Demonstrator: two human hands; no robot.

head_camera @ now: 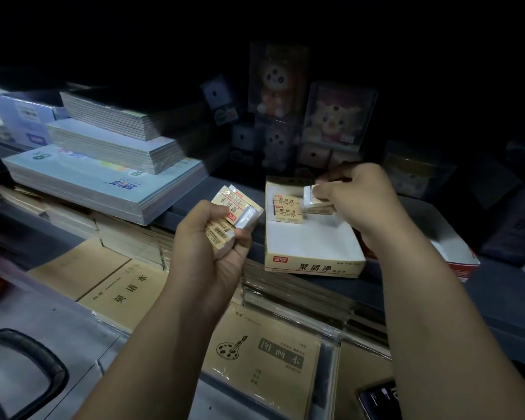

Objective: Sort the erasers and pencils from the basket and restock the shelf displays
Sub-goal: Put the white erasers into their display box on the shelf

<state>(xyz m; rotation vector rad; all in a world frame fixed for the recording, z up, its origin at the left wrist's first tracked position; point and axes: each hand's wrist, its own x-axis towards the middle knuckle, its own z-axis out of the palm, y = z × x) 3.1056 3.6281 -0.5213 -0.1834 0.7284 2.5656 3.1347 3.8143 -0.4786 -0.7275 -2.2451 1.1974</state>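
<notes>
Head view.
Op: I log one eraser (311, 197) pinched in the right hand (356, 194), over the far end of the display box (312, 266), just right of the boxed erasers (287, 207).
Obs: Axis?
Op: Long axis roughly left-right, white end pointing left. Left hand (212, 253) grips a spare bundle (231, 210), left of the box, farther off.

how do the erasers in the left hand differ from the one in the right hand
Count: the left hand grips a fanned bunch of erasers; the right hand pinches a single eraser.
Place: the bunch is held in the air left of the display box; the single eraser is low over the box's far end, beside the boxed erasers.
Shared: beige sleeves, white ends.
</notes>
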